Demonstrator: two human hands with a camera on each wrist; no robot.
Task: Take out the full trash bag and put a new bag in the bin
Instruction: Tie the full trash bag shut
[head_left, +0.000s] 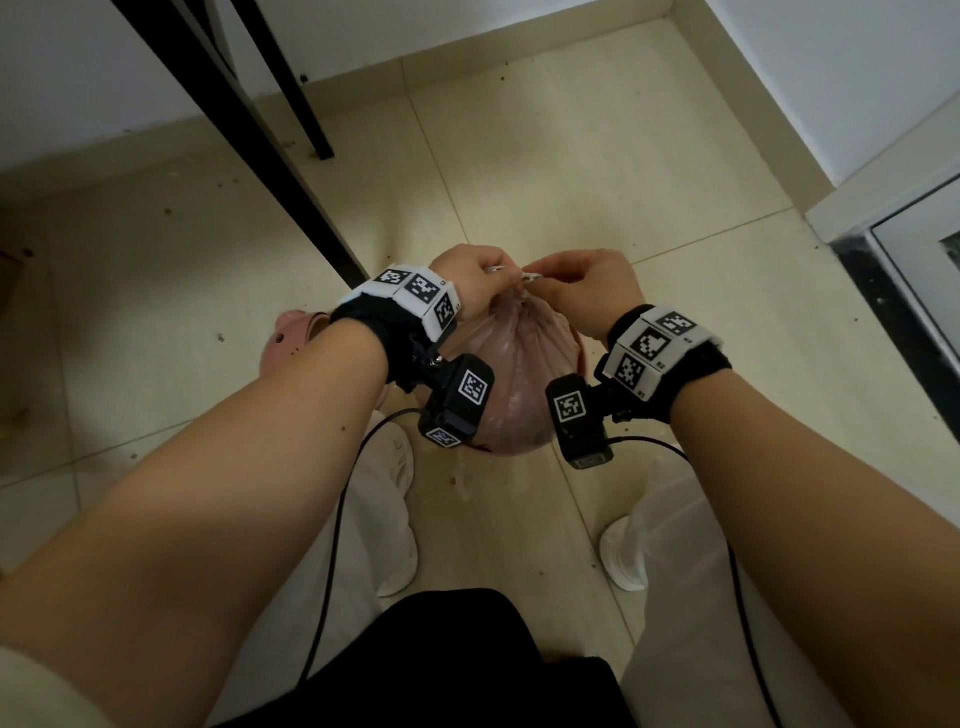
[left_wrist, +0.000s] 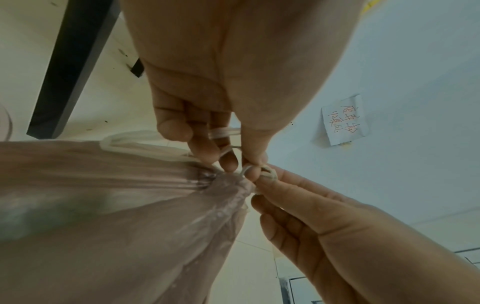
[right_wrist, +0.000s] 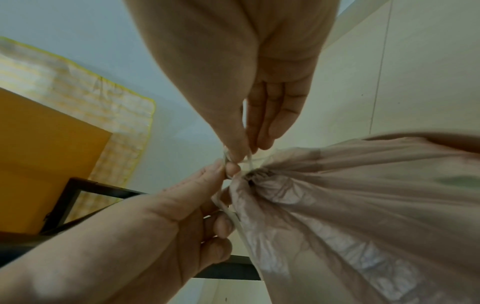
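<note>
Trash bag (head_left: 519, 374) drawstring (left_wrist: 267, 171) pinched by both hands' fingers (left_wrist: 228, 162); wall note (left_wrist: 344, 119) handwriting unreadable.

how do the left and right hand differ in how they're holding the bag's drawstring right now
The left hand has its fingers curled with the white drawstring looped around them; the right hand only pinches a strand at the tips of thumb and fingers. In the head view, the left hand sits left of the gathered neck of the pink trash bag, the right hand on its right. Both grip the drawstring just above the cinched neck, fingertips nearly meeting.
</note>
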